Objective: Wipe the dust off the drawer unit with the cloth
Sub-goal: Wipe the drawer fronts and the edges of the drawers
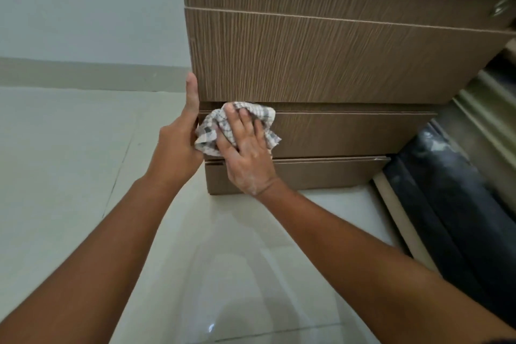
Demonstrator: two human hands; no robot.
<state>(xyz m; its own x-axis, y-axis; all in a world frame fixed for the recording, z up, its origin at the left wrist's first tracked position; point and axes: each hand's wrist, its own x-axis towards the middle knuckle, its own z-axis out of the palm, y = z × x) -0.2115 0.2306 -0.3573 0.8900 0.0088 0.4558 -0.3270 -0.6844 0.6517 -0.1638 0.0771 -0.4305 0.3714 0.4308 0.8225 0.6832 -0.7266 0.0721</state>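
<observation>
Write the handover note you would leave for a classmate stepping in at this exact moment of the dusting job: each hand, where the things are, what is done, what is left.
Right hand: pressing the bunched checked cloth flat against the front of the drawer unit, on the lower narrow drawer front near its left edge.
Left hand: bracing the unit's left front corner, thumb pointing up along the edge, holding nothing else.
The unit stands on the pale tiled floor.
Done: cannot be judged from this view; no dust shows clearly.
Left: probably carry the wipe rightwards along this drawer front, then cover the remaining fronts, the base strip and the top.
</observation>
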